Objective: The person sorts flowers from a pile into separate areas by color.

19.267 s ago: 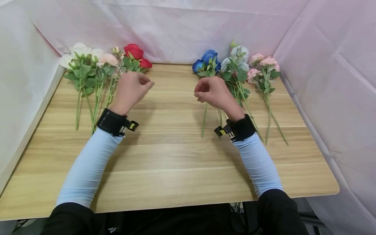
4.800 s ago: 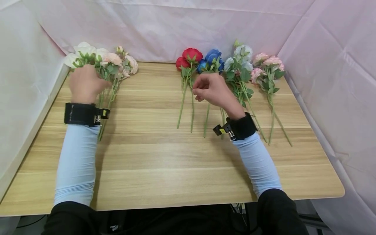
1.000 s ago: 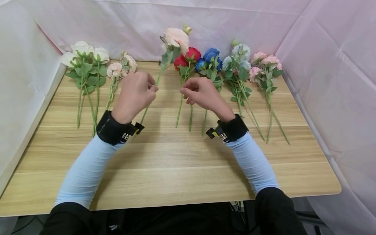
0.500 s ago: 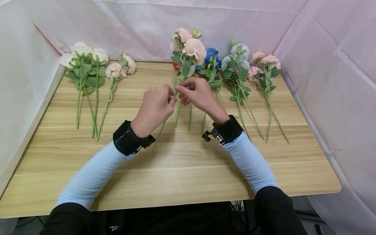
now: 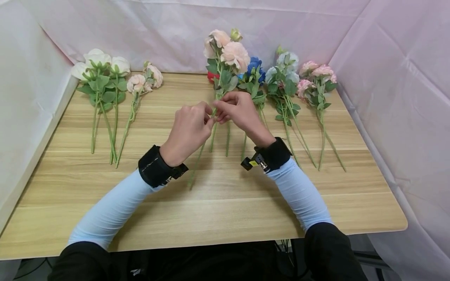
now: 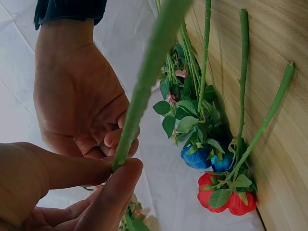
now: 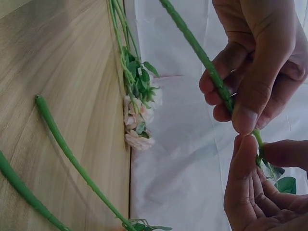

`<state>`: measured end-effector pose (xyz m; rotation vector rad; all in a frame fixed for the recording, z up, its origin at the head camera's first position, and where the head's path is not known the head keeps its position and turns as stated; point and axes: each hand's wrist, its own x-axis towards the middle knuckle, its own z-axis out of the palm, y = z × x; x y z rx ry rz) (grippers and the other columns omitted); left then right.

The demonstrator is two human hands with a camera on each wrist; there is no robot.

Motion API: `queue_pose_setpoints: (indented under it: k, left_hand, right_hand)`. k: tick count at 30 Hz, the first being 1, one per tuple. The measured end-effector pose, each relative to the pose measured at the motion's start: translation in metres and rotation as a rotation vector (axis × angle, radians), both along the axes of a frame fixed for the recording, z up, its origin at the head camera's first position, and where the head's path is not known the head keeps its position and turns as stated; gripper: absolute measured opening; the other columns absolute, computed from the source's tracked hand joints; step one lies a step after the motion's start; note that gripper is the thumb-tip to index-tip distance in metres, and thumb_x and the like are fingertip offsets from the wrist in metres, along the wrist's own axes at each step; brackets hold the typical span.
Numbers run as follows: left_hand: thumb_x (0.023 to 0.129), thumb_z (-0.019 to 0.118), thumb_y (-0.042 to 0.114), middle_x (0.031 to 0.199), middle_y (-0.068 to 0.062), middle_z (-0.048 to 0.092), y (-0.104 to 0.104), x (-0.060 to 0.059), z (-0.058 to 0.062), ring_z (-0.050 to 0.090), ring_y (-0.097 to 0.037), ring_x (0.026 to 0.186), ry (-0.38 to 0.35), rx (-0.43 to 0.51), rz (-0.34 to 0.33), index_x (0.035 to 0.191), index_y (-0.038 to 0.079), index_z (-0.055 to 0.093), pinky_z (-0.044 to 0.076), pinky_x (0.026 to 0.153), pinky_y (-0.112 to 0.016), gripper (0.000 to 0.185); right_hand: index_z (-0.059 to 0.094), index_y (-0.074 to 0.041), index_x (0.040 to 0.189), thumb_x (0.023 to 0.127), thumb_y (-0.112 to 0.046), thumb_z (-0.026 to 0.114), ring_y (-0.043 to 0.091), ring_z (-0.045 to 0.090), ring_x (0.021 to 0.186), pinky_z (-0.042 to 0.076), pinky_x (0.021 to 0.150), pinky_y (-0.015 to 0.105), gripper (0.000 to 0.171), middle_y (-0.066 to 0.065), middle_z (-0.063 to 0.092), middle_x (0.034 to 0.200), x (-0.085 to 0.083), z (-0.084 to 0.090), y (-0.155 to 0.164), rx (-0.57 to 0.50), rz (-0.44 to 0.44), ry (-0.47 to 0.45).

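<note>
A peach-pink flower spray (image 5: 233, 54) stands raised over the middle of the wooden table (image 5: 211, 210). Its long green stem (image 5: 197, 168) slants down toward me. My left hand (image 5: 207, 119) pinches the stem between thumb and forefinger. My right hand (image 5: 219, 113) pinches the same stem just above, the fingertips of both hands nearly touching. In the left wrist view the stem (image 6: 144, 91) rises from my left hand's (image 6: 120, 168) pinch, with the right hand (image 6: 82, 106) behind. In the right wrist view the left hand (image 7: 240, 115) grips the stem (image 7: 192, 43) above my right hand (image 7: 257, 144).
White flowers (image 5: 102, 64) and a small pale pink stem (image 5: 144, 80) lie at the back left. Red (image 5: 211, 77), blue (image 5: 254, 66), pale blue (image 5: 286, 62) and pink (image 5: 316, 76) flowers lie in a row at the back right. Pink cloth walls surround the table.
My left hand has carried the peach-pink flower from the left group to the middle. The right hand has come in and now pinches its stem too.
</note>
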<state>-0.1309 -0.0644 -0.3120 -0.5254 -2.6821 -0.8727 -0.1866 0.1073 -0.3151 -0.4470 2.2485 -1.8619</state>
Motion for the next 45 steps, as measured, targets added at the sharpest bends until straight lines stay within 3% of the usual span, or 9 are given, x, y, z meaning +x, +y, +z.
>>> queue_pose_setpoints:
  k: [12, 20, 26, 30, 34, 37, 40, 45]
  left_hand:
    - [0.095, 0.074, 0.011, 0.087, -0.017, 0.079, -0.003, -0.003, -0.003, 0.076, -0.028, 0.077, -0.016, 0.052, 0.006, 0.103, -0.004, 0.074, 0.06, 0.072, -0.043, 0.016]
    - [0.096, 0.075, 0.024, 0.088, -0.015, 0.08, -0.015, -0.014, 0.003, 0.076, -0.027, 0.075, -0.104, 0.054, 0.018, 0.108, 0.0, 0.073, 0.058, 0.073, -0.042, 0.027]
    - [0.096, 0.072, 0.047, 0.094, -0.016, 0.08, -0.053, -0.036, 0.019, 0.076, -0.022, 0.066, -0.233, 0.123, 0.072, 0.113, 0.006, 0.075, 0.055, 0.059, -0.028, 0.045]
    - [0.095, 0.069, 0.055, 0.101, -0.016, 0.079, -0.086, -0.051, 0.024, 0.075, -0.012, 0.065, -0.339, 0.183, 0.154, 0.12, 0.008, 0.074, 0.059, 0.057, -0.023, 0.053]
    - [0.096, 0.069, 0.052, 0.102, -0.012, 0.078, -0.118, -0.064, 0.02, 0.072, -0.003, 0.064, -0.402, 0.263, 0.233, 0.126, 0.006, 0.071, 0.061, 0.062, -0.022, 0.055]
    - [0.096, 0.069, 0.052, 0.089, 0.0, 0.076, -0.137, -0.071, 0.015, 0.071, -0.001, 0.062, -0.431, 0.297, 0.284, 0.129, 0.005, 0.068, 0.061, 0.062, -0.022, 0.057]
    - [0.096, 0.067, 0.054, 0.078, 0.013, 0.069, -0.149, -0.076, 0.012, 0.071, -0.001, 0.061, -0.461, 0.294, 0.318, 0.132, 0.004, 0.066, 0.061, 0.063, -0.022, 0.061]
    - [0.097, 0.067, 0.05, 0.074, 0.018, 0.066, -0.16, -0.079, 0.01, 0.071, -0.001, 0.061, -0.486, 0.317, 0.327, 0.134, 0.002, 0.062, 0.062, 0.063, -0.023, 0.06]
  right_hand:
    - [0.07, 0.008, 0.104, 0.1, -0.013, 0.067, 0.02, 0.07, 0.066, 0.064, 0.068, 0.035, 0.021, 0.01, 0.072, 0.079, -0.003, 0.001, -0.004, 0.001, -0.024, -0.003]
    - [0.07, 0.007, 0.105, 0.1, -0.012, 0.067, 0.026, 0.071, 0.07, 0.064, 0.071, 0.038, 0.02, 0.008, 0.072, 0.077, -0.007, 0.0, -0.01, 0.029, -0.033, 0.007]
    - [0.07, 0.003, 0.103, 0.101, -0.013, 0.065, 0.03, 0.072, 0.076, 0.064, 0.078, 0.042, 0.017, 0.011, 0.071, 0.082, -0.022, 0.003, -0.016, 0.075, -0.047, -0.036]
    - [0.071, 0.001, 0.095, 0.101, -0.014, 0.064, 0.026, 0.073, 0.077, 0.064, 0.081, 0.041, 0.017, 0.013, 0.071, 0.084, -0.039, 0.006, -0.031, 0.156, -0.023, -0.073]
    - [0.063, -0.001, 0.077, 0.1, -0.013, 0.064, 0.025, 0.073, 0.075, 0.064, 0.081, 0.04, 0.026, 0.013, 0.071, 0.079, -0.057, 0.007, -0.056, 0.227, 0.0, -0.097]
    - [0.056, -0.003, 0.069, 0.1, -0.011, 0.062, 0.023, 0.072, 0.071, 0.064, 0.08, 0.038, 0.032, 0.011, 0.07, 0.074, -0.07, 0.003, -0.072, 0.274, 0.01, -0.117]
    - [0.057, -0.004, 0.066, 0.099, -0.008, 0.059, 0.022, 0.071, 0.067, 0.065, 0.08, 0.039, 0.033, 0.01, 0.069, 0.069, -0.081, -0.005, -0.082, 0.31, 0.011, -0.141]
    - [0.058, -0.003, 0.066, 0.096, -0.004, 0.057, 0.019, 0.07, 0.058, 0.064, 0.085, 0.045, 0.03, 0.009, 0.065, 0.061, -0.097, -0.019, -0.091, 0.367, -0.004, -0.194]
